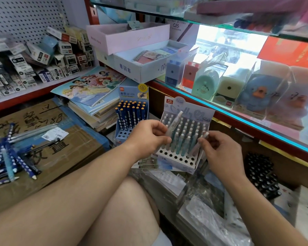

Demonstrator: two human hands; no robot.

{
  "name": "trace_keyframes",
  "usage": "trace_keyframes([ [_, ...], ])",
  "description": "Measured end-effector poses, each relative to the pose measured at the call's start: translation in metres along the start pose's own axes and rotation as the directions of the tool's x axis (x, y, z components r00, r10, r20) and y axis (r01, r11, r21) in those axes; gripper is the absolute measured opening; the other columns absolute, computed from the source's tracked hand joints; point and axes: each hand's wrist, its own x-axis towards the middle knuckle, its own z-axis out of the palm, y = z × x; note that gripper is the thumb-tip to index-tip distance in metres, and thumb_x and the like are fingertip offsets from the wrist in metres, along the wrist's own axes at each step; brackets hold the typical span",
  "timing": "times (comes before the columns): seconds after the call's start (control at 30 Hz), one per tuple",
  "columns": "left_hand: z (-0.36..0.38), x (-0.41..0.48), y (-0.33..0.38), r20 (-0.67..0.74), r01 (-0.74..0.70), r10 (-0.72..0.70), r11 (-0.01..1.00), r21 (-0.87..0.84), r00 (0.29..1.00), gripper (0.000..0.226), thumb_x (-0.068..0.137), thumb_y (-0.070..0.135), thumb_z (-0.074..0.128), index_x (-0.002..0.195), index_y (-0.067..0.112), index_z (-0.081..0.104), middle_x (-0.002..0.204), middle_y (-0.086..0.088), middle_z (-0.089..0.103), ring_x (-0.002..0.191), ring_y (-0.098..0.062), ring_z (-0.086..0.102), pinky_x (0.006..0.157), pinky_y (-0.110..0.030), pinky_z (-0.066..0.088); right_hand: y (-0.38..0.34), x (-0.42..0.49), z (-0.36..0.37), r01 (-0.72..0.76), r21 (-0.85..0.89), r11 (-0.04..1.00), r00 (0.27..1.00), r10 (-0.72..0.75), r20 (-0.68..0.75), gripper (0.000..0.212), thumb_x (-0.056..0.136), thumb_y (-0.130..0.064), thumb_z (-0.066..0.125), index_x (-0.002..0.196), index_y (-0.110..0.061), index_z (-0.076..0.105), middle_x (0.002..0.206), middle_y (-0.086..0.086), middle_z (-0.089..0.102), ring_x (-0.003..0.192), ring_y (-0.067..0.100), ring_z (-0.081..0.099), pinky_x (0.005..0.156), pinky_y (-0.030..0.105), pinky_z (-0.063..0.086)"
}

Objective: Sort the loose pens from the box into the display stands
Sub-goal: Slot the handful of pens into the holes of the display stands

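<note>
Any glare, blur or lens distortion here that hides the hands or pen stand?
Head view: left hand and right hand, each holding a pen, and the pale pen stand are evenly lit and fairly sharp; a blown-out bright patch sits upper right behind the glass; the top shelf is smeared by blur; wide-angle stretch shows toward the frame edges.

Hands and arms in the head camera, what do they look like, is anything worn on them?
The left hand and right hand are bare: no gloves, rings or watch visible. The left arm and right arm are bare too, no sleeve showing within the frame.
</note>
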Motion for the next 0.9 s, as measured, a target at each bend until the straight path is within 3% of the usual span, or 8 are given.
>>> trace_keyframes([
  [0.17,0.001,0.001,-0.003,0.033,-0.01,0.008,0.999,0.045,0.999,0.017,0.084,0.016,0.082,0.097,0.022,0.073,0.094,-0.002,0.075,0.091,-0.021,0.072,0.087,-0.043,0.06,0.005,0.0,0.01,0.011,-0.067,0.998,1.0,-0.011,-0.003,0.006,0.095,-0.023,0.069,0.098,-0.029,0.067,0.092,-0.012,0.065,0.086,0.002,0.061,0.076,0.023,0.053],
  [0.4,0.0,0.003,-0.005,0.053,-0.004,0.001,0.999,0.053,0.999,0.018,0.085,0.017,0.081,0.101,0.021,0.073,0.095,-0.002,0.074,0.091,-0.019,0.071,0.087,-0.044,0.06,0.006,0.005,0.015,0.019,-0.131,0.991,1.0,-0.021,-0.013,0.005,0.094,-0.024,0.069,0.099,-0.024,0.069,0.092,-0.012,0.064,0.087,0.004,0.06,0.077,0.026,0.054],
  [0.57,0.001,0.002,-0.002,0.057,-0.019,0.016,0.998,0.055,0.998,0.015,0.085,0.016,0.081,0.097,0.022,0.074,0.095,-0.004,0.074,0.09,-0.021,0.071,0.086,-0.043,0.06,0.01,0.001,0.027,-0.057,-0.132,0.99,0.998,0.059,0.014,0.015,0.092,-0.025,0.073,0.104,-0.027,0.066,0.09,-0.016,0.065,0.085,0.001,0.062,0.079,0.029,0.057],
  [0.77,0.003,0.002,-0.002,0.064,-0.024,0.02,0.998,0.054,0.998,0.014,0.086,0.017,0.08,0.098,0.021,0.074,0.095,-0.006,0.074,0.088,-0.021,0.071,0.079,-0.038,0.059,0.006,0.004,0.027,-0.112,-0.268,0.957,0.99,0.132,0.056,0.018,0.09,-0.037,0.074,0.099,-0.026,0.064,0.087,-0.013,0.066,0.078,0.002,0.062,0.074,0.033,0.06],
  [0.83,0.004,0.002,-0.002,0.073,-0.019,0.015,0.999,0.051,0.997,0.016,0.087,0.017,0.08,0.101,0.02,0.074,0.097,-0.009,0.074,0.09,-0.025,0.071,0.079,-0.039,0.06,-0.002,0.003,0.02,-0.075,-0.232,0.97,0.995,0.088,0.046,0.021,0.089,-0.041,0.073,0.1,-0.026,0.064,0.085,-0.015,0.063,0.078,0.001,0.062,0.071,0.028,0.058],
  [0.9,0.005,0.002,0.001,0.112,-0.025,0.018,0.998,0.053,0.994,0.014,0.088,0.015,0.079,0.1,0.019,0.074,0.097,-0.012,0.074,0.092,-0.031,0.071,0.082,-0.044,0.061,-0.013,0.001,0.012,-0.016,-0.067,0.998,0.999,0.018,0.038,0.022,0.089,-0.042,0.069,0.104,-0.026,0.065,0.086,-0.014,0.064,0.078,0.002,0.063,0.068,0.02,0.054],
])
